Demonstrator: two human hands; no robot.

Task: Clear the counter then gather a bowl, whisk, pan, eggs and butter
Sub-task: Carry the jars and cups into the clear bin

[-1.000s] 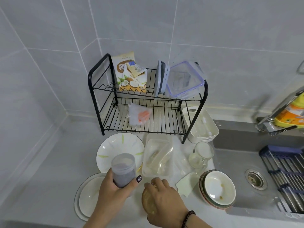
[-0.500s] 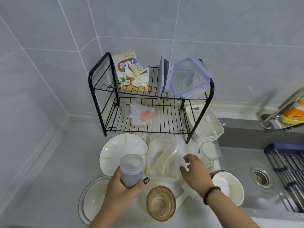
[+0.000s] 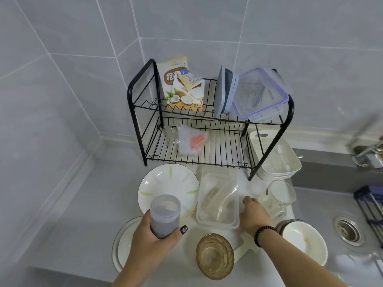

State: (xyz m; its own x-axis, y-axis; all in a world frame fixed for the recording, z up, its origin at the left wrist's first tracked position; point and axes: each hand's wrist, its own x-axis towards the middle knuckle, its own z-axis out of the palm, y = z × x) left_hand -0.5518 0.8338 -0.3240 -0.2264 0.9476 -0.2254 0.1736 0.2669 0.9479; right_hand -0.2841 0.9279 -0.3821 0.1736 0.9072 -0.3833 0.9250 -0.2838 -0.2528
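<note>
Head view: my left hand (image 3: 154,240) is wrapped around a small clear plastic jar with dark contents (image 3: 165,216), holding it upright above the grey tabletop (image 3: 78,214), over the edge of a white plate with green streaks (image 3: 169,186). My right hand (image 3: 253,214), a dark bead bracelet at its wrist, reaches forward with fingers bent down beside the right wall of a clear rectangular plastic tub (image 3: 217,198); whether it grips anything I cannot tell. Just right of it stands a clear glass measuring cup (image 3: 279,196). An amber ribbed glass bowl (image 3: 215,255) sits near me between my arms, with a white ceramic bowl (image 3: 303,242) under my right forearm's far side, at the sink edge. Another white plate (image 3: 124,245) lies below my left hand. Behind stands a black wire dish rack (image 3: 207,139) holding a coconut-print packet (image 3: 182,88) and a clear lidded box (image 3: 261,94).
</note>
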